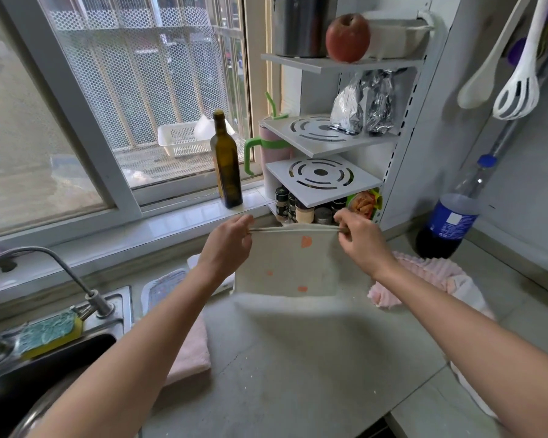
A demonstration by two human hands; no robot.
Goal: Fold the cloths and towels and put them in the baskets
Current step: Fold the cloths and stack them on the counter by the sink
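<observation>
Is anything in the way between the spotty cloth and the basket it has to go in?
No basket for the cloths shows in this view, so that cannot be told. Both hands, left hand and right hand, pinch the top corners of the white spotted cloth, which hangs above the bare counter with nothing beneath it.

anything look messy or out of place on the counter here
Mostly the pink towel: it lies crumpled in a heap on the counter, behind the right hand, not folded. The white cloth, pinched at its top corners by both hands, hangs straight. No spills show.
</observation>
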